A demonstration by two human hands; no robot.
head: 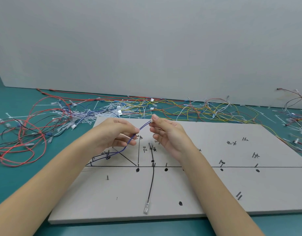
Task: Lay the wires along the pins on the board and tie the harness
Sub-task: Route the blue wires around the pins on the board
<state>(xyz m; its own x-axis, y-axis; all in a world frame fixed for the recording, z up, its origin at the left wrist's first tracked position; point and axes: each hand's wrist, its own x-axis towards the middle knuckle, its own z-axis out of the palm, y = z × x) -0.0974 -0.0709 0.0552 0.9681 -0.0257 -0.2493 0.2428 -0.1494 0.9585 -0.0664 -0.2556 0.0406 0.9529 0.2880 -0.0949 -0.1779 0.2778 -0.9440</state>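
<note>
board [214,189] markings illegible, right wires [298,114] cropped

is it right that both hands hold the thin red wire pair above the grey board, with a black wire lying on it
Not quite: the head view shows the wire pair is purple, not red. Left hand and right hand hold it above the grey board, the black wire lying there.

A plain pale grey wall [146,40] fills the upper half of the view, evenly lit (no shadows or marks on it). Below it runs a teal green surface [14,106], meeting the wall along a straight seam.
</note>
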